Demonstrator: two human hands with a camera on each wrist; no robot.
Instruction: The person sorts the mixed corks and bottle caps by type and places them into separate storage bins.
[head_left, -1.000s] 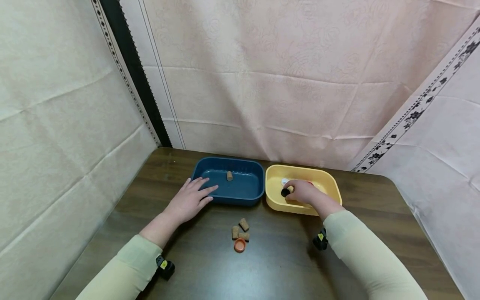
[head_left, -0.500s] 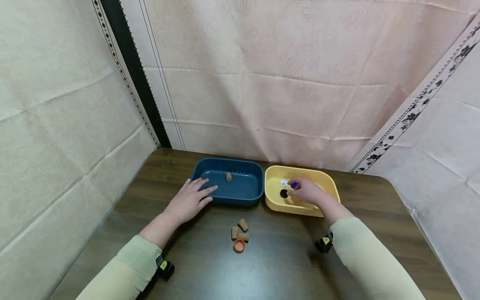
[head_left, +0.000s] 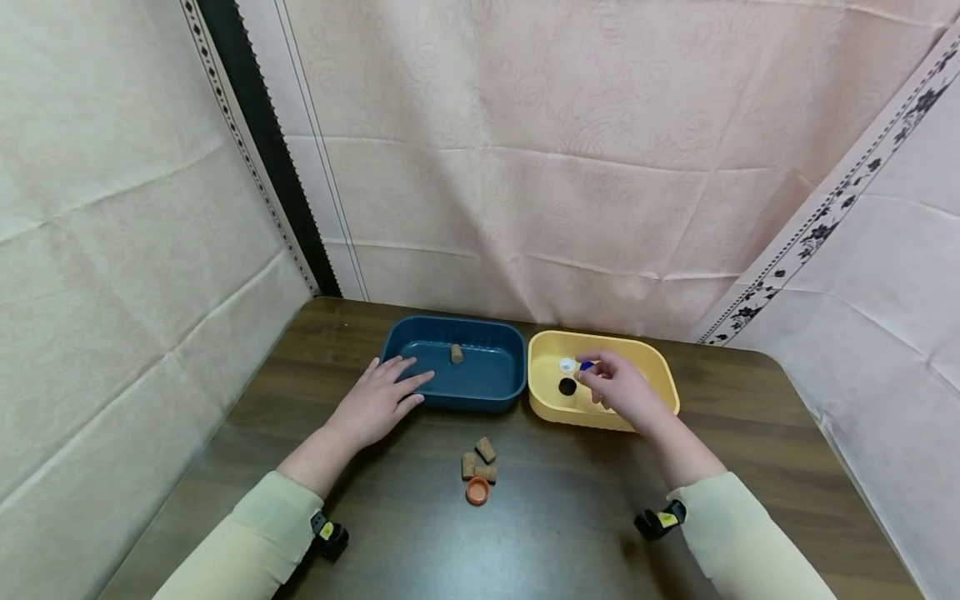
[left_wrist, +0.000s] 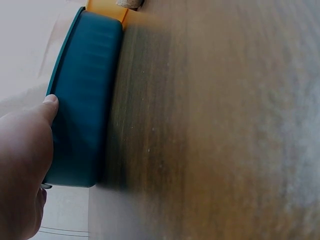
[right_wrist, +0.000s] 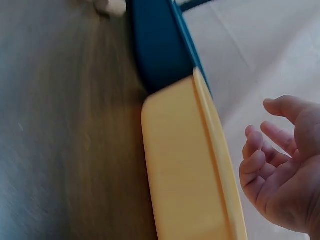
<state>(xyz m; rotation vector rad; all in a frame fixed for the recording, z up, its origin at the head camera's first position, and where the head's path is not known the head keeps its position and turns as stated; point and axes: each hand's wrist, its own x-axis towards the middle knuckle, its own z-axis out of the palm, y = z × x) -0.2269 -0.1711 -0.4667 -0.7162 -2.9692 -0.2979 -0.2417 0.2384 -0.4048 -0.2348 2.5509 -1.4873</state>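
Observation:
My left hand (head_left: 378,404) rests at the front left of the blue tray (head_left: 472,403), fingers spread over its rim; in the left wrist view its thumb touches the rim. A single cork (head_left: 456,354) stands inside that tray. Over the yellow tray (head_left: 577,417) hovers my right hand (head_left: 618,387), its fingers loosely bent around nothing; the right wrist view shows the thumb apart from the fingertips. Near those fingers lie a white bottle cap (head_left: 567,365), a black cap (head_left: 567,387) and a partly covered blue one (head_left: 585,366). The hand hides the tray's middle.
Three corks (head_left: 485,450) lie close together on the brown wooden table (head_left: 555,533), in front of the trays. An orange-brown cap (head_left: 477,491) sits against them. Patterned cloth (head_left: 495,200) hangs behind the table and at both sides.
My right hand was low in the yellow tray with its fingers at the black cap; it has let go and risen slightly, and the black cap lies uncovered. My left hand has not moved.

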